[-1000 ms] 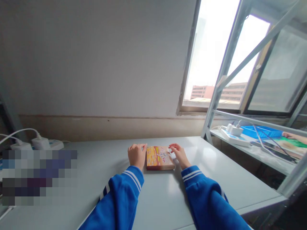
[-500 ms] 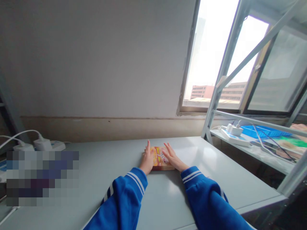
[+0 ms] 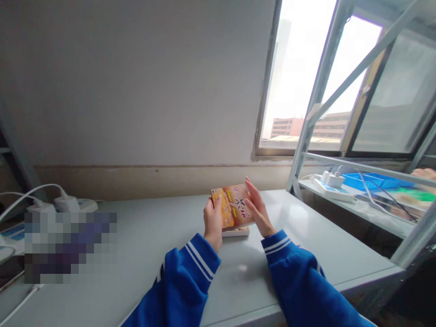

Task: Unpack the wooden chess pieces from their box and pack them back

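Note:
An orange printed box lid (image 3: 234,206) is held tilted above the grey table (image 3: 136,254), its picture side facing me. My left hand (image 3: 213,223) grips its left edge, thumb on the front. My right hand (image 3: 258,210) presses against its right edge with fingers stretched upward. Directly beneath the lid, a flat pale box base (image 3: 235,232) lies on the table. Both arms wear blue sleeves with white stripes.
A white power strip with chargers and cables (image 3: 68,204) sits at the table's back left, beside a blurred patch. At right, a metal shelf (image 3: 357,200) carries a blue tray (image 3: 373,180), a power strip (image 3: 332,181) and cables. Another person's hand (image 3: 424,174) shows at far right.
Both hands lay flat along the box's sides on the table; now they have raised the orange lid and tilted it up, leaving the pale base on the table.

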`<act>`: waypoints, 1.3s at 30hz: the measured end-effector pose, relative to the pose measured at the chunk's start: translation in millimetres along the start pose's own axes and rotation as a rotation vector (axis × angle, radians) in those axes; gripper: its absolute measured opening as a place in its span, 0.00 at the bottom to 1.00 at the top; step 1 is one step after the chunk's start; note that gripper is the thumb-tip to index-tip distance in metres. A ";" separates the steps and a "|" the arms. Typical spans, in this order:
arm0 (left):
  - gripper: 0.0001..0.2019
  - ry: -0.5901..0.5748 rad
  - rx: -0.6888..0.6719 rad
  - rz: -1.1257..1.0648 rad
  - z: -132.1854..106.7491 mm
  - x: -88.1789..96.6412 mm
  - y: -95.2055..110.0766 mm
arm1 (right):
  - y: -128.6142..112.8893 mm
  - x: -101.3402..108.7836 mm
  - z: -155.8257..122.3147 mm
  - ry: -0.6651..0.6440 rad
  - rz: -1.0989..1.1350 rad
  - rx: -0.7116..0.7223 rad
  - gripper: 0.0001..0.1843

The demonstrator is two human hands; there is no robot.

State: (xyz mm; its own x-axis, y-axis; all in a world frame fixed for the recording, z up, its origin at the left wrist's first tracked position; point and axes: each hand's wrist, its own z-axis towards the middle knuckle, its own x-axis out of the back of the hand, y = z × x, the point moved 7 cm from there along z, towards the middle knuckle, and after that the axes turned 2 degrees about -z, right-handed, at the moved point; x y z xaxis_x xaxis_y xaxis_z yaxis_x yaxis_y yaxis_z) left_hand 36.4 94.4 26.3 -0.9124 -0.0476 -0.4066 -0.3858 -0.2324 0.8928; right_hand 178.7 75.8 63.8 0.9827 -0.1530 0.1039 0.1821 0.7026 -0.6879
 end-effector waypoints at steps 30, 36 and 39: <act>0.17 0.037 -0.482 1.401 40.8 40.7 16.3 | 108.2 6.0 -2.0 -0.221 -0.349 -0.459 0.13; 0.14 -0.174 -0.203 1.361 51.4 35.7 -24.1 | 102.7 7.1 0.4 -0.258 -0.401 -0.418 0.11; 0.15 -0.155 -0.158 1.325 54.4 40.5 -26.8 | 97.4 10.3 1.5 -0.211 -0.465 -0.381 0.09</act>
State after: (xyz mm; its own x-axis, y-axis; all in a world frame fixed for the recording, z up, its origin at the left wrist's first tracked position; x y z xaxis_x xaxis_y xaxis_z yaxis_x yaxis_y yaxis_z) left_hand 2.4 151.5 -3.6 -0.5932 -0.2153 0.7757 0.8041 -0.2068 0.5574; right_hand 206.6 143.8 -1.1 0.7961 -0.2153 0.5655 0.6051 0.2935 -0.7401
